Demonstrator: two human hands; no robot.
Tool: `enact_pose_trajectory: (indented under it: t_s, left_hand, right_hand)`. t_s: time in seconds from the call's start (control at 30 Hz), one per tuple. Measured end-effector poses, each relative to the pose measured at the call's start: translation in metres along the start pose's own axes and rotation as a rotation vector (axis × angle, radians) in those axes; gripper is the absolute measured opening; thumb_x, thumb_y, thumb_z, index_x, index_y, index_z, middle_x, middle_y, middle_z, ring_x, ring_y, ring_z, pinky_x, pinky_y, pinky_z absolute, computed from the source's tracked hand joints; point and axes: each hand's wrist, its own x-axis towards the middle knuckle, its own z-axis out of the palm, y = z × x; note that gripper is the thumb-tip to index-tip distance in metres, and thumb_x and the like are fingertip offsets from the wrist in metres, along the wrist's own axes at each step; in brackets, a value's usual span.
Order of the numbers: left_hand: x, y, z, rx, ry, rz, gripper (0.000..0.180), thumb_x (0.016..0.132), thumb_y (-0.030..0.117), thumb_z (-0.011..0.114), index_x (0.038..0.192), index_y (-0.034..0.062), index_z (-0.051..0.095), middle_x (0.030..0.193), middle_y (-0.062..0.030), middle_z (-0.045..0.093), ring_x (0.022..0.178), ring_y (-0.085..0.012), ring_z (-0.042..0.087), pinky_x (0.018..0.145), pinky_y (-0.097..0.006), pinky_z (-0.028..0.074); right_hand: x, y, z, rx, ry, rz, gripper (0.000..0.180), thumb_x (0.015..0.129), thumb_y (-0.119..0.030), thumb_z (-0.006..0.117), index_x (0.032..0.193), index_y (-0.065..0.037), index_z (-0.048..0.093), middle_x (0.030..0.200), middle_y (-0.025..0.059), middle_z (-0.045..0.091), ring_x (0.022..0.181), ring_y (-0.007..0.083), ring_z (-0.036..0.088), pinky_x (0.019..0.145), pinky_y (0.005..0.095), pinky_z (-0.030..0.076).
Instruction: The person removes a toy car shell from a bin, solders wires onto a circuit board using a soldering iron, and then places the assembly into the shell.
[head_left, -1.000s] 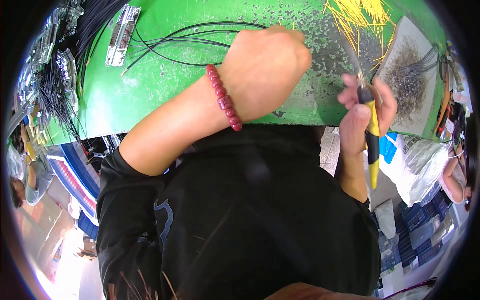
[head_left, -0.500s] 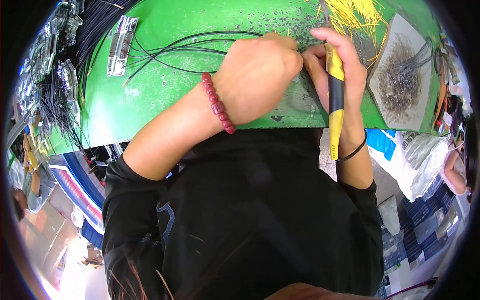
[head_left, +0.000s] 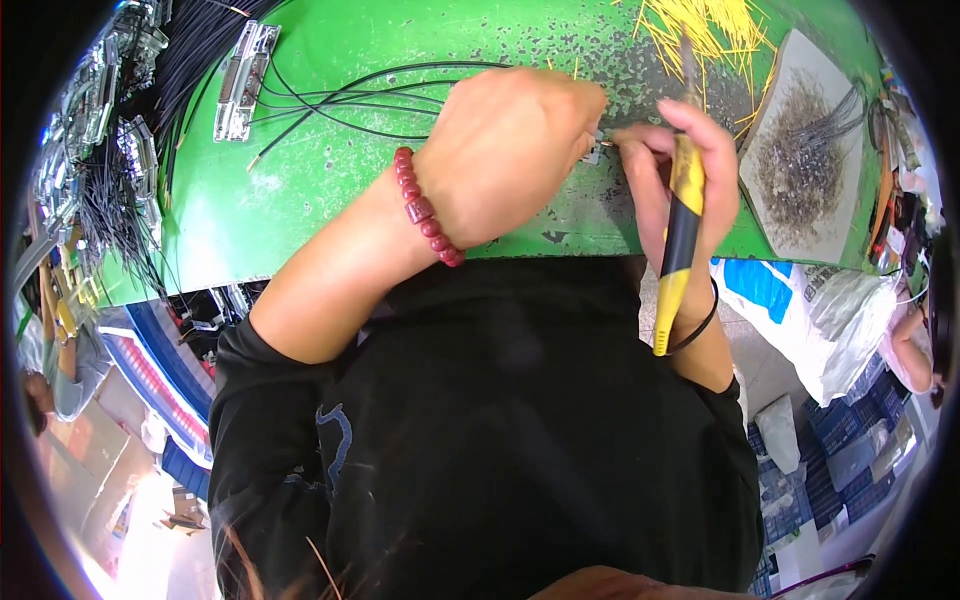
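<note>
My left hand point(head_left: 510, 150), with a red bead bracelet point(head_left: 425, 205) at the wrist, is closed over a small grey part point(head_left: 594, 152) on the green bench point(head_left: 330, 190). My right hand point(head_left: 680, 170) holds a yellow and black tool point(head_left: 680, 240) in the palm, its handle pointing down toward me. The right fingertips pinch a thin wire end that touches the small part. Black wires point(head_left: 350, 100) run from under my left hand toward the upper left.
Loose yellow wire pieces point(head_left: 705, 30) lie at the top of the bench. A grey tray of small metal parts point(head_left: 800, 160) sits at the right. A metal fixture point(head_left: 240, 80) and bundles of black cables point(head_left: 110, 200) are at the left. White bags point(head_left: 830, 320) hang below right.
My right hand came up from the bench's near edge to meet the left hand, carrying the tool. The left hand stayed in place over the small part.
</note>
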Motion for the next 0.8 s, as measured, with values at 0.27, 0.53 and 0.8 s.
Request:
enact_pose_trajectory:
  t_s: [0.27,0.53,0.8]
  left_hand:
    - [-0.003,0.002,-0.001,-0.048,0.056,-0.029,0.008,0.078,0.008,0.062,0.079,0.0026,0.056,0.071,-0.0135,0.059,0.066,-0.0335,0.058,0.059,-0.040,0.045]
    - [-0.005,0.000,0.001,-0.085,0.060,-0.071,0.010,0.075,0.007,0.064,0.079,0.0023,0.057,0.072,-0.0126,0.061,0.067,-0.0317,0.060,0.059,-0.038,0.046]
    - [-0.005,0.001,0.002,-0.070,0.075,-0.069,0.011,0.075,0.007,0.064,0.081,0.0026,0.056,0.073,-0.0123,0.061,0.067,-0.0313,0.060,0.059,-0.038,0.046]
  right_hand:
    - [-0.003,-0.004,-0.004,0.075,-0.037,0.027,0.040,0.077,0.009,0.065,0.113,-0.005,0.055,0.085,0.0092,0.069,0.077,0.0108,0.067,0.068,0.0218,0.052]
    - [-0.003,-0.006,-0.002,0.121,-0.020,0.059,0.038,0.079,0.008,0.063,0.113,-0.005,0.053,0.083,0.0094,0.069,0.078,0.0099,0.066,0.068,0.0210,0.051]
    - [-0.004,-0.013,-0.003,0.151,-0.060,0.132,0.039,0.080,0.009,0.063,0.115,-0.004,0.053,0.083,0.0085,0.067,0.079,0.0099,0.065,0.068,0.0209,0.051]
